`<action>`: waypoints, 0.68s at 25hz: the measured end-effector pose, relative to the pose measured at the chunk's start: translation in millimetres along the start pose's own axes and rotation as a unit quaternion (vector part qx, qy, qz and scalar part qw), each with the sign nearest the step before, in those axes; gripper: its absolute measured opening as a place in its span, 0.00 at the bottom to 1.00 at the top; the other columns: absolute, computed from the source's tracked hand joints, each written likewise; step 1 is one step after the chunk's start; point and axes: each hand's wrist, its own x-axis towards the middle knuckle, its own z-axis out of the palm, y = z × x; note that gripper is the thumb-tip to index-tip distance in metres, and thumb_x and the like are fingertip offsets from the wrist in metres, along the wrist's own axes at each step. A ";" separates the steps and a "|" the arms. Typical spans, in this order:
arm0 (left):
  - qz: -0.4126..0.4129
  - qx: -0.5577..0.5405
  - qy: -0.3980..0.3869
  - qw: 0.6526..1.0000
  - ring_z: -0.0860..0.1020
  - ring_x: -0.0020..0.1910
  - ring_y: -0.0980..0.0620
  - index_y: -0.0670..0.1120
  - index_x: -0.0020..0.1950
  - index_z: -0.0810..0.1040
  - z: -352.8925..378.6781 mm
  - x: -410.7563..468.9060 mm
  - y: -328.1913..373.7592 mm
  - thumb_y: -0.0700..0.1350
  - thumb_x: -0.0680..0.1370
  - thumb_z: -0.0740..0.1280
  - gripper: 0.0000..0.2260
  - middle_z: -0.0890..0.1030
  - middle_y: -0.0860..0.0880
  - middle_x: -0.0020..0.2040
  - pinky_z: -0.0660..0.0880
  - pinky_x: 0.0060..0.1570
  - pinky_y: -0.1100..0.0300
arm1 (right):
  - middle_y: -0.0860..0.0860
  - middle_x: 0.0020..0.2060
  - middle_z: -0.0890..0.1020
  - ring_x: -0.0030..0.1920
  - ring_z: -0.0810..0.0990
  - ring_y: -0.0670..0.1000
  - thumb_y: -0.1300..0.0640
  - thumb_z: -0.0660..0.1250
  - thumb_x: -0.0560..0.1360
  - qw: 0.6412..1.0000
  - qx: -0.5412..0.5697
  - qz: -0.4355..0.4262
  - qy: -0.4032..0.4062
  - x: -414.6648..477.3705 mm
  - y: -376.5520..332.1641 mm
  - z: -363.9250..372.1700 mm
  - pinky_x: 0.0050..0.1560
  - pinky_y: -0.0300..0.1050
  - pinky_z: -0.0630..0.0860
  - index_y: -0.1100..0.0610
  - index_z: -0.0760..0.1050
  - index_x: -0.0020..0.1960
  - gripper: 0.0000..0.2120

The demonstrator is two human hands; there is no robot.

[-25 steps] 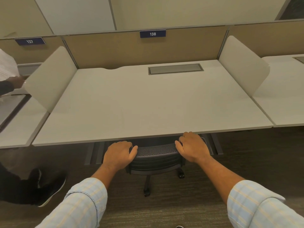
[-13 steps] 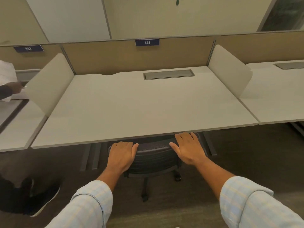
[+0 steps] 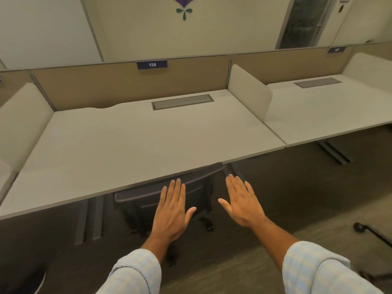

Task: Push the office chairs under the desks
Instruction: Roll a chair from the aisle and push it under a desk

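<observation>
With the chair (image 3: 165, 198) tucked part-way beneath the bench (image 3: 135, 149), both grips are spread flat: left hand (image 3: 172, 211) over the backrest, right hand (image 3: 241, 204) beside it, holding nothing. A further shove could jam the backrest against the bench edge. Floor rightward is open.

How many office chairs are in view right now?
2, perhaps. One black mesh chair is tucked under desk 138 ahead of both hands. A caster and leg at the right edge suggest another, mostly out of frame.
</observation>
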 end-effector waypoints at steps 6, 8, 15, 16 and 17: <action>0.027 -0.022 -0.050 0.998 0.49 0.88 0.37 0.39 0.87 0.55 2.3 4.1 84.4 0.67 0.86 0.45 0.40 0.52 0.37 0.88 0.45 0.84 0.40 | 0.56 0.88 0.50 0.88 0.48 0.57 0.29 0.41 0.84 0.997 0.009 0.073 0.006 -83.7 61.3 4.8 0.86 0.59 0.49 0.57 0.43 0.88 0.43; 0.049 -0.030 -0.060 0.997 0.49 0.88 0.38 0.40 0.87 0.55 3.6 7.8 123.0 0.68 0.85 0.44 0.40 0.53 0.37 0.88 0.45 0.84 0.41 | 0.57 0.88 0.52 0.88 0.50 0.57 0.29 0.40 0.83 0.994 0.014 0.105 0.005 -114.7 88.8 3.5 0.86 0.59 0.51 0.58 0.45 0.88 0.44; 0.125 -0.053 -0.055 0.989 0.46 0.88 0.39 0.40 0.88 0.54 -3.5 20.0 307.3 0.69 0.85 0.46 0.41 0.50 0.40 0.88 0.38 0.84 0.44 | 0.59 0.87 0.57 0.87 0.57 0.60 0.32 0.45 0.84 0.980 0.038 0.194 0.022 -230.2 210.5 -12.3 0.85 0.63 0.58 0.60 0.52 0.88 0.43; 0.143 -0.061 -0.052 0.986 0.48 0.88 0.39 0.40 0.87 0.56 -6.2 21.2 342.4 0.69 0.85 0.46 0.41 0.52 0.39 0.88 0.36 0.84 0.45 | 0.58 0.88 0.54 0.88 0.53 0.59 0.32 0.46 0.84 0.975 0.046 0.214 0.024 -251.7 235.6 -15.6 0.86 0.62 0.55 0.59 0.48 0.88 0.42; 0.158 -0.067 -0.050 0.984 0.50 0.88 0.39 0.39 0.87 0.58 -7.0 21.7 373.1 0.69 0.85 0.46 0.41 0.54 0.39 0.88 0.35 0.84 0.47 | 0.57 0.88 0.51 0.88 0.50 0.58 0.32 0.47 0.85 0.972 0.049 0.230 0.025 -270.9 257.6 -18.8 0.87 0.62 0.52 0.59 0.46 0.88 0.42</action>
